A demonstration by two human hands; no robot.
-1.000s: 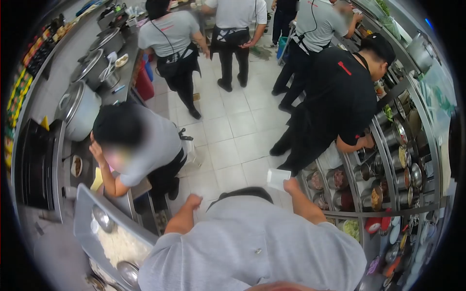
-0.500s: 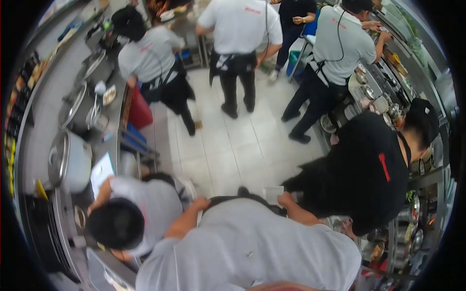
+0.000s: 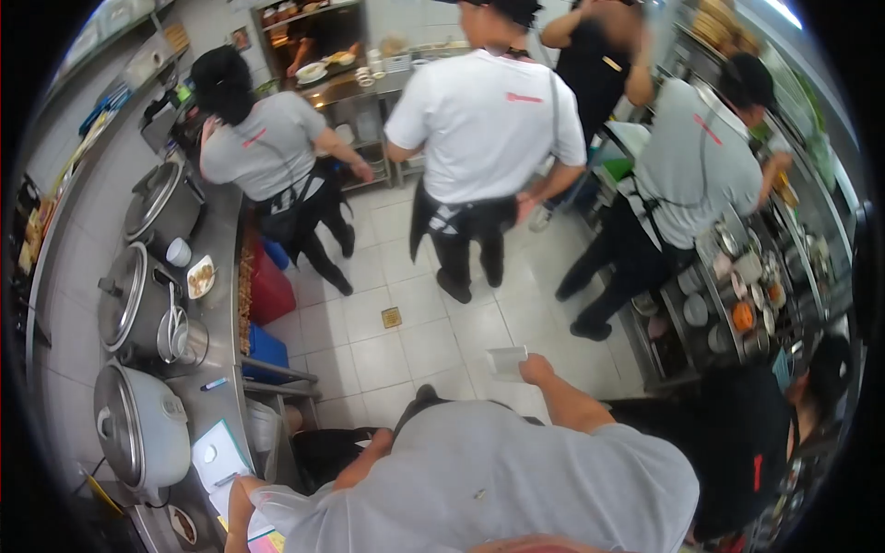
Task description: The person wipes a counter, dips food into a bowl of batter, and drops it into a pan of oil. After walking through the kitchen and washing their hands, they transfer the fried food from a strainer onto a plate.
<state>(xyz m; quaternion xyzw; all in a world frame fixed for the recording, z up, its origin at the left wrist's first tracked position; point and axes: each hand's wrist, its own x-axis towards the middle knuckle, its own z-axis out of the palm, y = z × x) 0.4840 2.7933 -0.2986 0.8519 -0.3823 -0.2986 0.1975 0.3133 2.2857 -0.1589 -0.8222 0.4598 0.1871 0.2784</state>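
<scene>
My right hand (image 3: 535, 369) is closed on a white cup (image 3: 506, 363) with straight sides, held out in front of my body over the tiled floor. My left hand (image 3: 376, 444) hangs low at my left side, beside the dark apron and trousers of a person on that side. Its fingers are hidden from this angle. My grey shirt fills the bottom of the view.
Left, a steel counter (image 3: 217, 373) carries large pots, a rice cooker (image 3: 147, 429) and an open notebook (image 3: 221, 456) beside a co-worker's arm. Several co-workers stand ahead and right. A red bin (image 3: 267, 286) stands under the counter. Shelves with bowls line the right.
The view has tilted up, showing more of the far end. My right hand has moved the cup further forward, and my left hand sits lower in view. The co-worker in black appears lower at right.
</scene>
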